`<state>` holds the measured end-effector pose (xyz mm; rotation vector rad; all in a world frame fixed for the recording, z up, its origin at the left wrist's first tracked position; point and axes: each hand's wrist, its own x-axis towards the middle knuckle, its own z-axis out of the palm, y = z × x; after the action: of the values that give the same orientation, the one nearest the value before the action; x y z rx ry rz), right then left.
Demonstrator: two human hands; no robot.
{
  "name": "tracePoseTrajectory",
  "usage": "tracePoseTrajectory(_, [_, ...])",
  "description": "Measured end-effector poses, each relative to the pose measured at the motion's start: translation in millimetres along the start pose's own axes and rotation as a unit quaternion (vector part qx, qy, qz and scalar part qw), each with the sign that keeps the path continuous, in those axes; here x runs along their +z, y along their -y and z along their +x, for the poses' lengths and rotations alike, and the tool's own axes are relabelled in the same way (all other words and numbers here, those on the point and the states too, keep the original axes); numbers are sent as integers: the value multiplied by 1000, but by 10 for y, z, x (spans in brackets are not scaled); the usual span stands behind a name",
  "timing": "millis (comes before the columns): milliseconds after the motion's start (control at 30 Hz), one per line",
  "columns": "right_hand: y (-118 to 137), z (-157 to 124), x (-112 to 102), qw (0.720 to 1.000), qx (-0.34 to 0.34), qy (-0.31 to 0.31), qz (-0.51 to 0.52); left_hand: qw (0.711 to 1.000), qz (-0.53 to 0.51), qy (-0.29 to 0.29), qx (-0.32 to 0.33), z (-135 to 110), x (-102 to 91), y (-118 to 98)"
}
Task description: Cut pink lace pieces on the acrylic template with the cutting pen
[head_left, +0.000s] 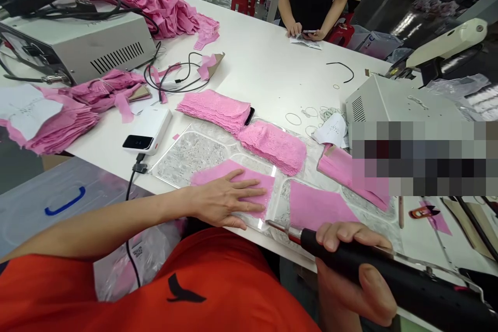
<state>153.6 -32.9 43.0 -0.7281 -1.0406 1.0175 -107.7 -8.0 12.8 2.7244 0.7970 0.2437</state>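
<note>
We note the right hand (348, 286) gripping a black tool (422, 289); left of it, the left hand (221, 198) spread flat on pink fabric (257, 179).

The black tool (418, 281) has a long, thick body and a slim metal tip; it is held aslant, its tip near the lower right corner of 1 pink fabric piece (268, 183). That piece lies flat, partly covered, on a clear template (190, 151) with rounded outlines. Beside it, apart, lies a 2nd pink piece (317, 205), also flat.
</note>
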Motion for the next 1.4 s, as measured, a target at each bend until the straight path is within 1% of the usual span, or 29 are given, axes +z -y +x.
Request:
tracePoseTrajectory(200, [2, 20, -7, 1000, -11, 0, 3, 1000, 12, -9, 2, 17, 40, 2])
tracePoseTrajectory(500, [0, 21, 7, 1000, -4, -5, -7, 999, 1, -37, 2, 13, 67, -3])
tracePoseTrajectory(733, [-16, 31, 33, 1000, -9, 7, -4, 999, 6, -47, 3, 16, 66, -8])
tracePoseTrajectory(1133, [-22, 32, 81, 1000, -6, 2, -14, 999, 6, -34, -4, 3, 80, -10])
tracePoseTrajectory(1400, [-1, 33, 105, 1000, -13, -1, -21, 999, 15, -42, -2, -6, 66, -27])
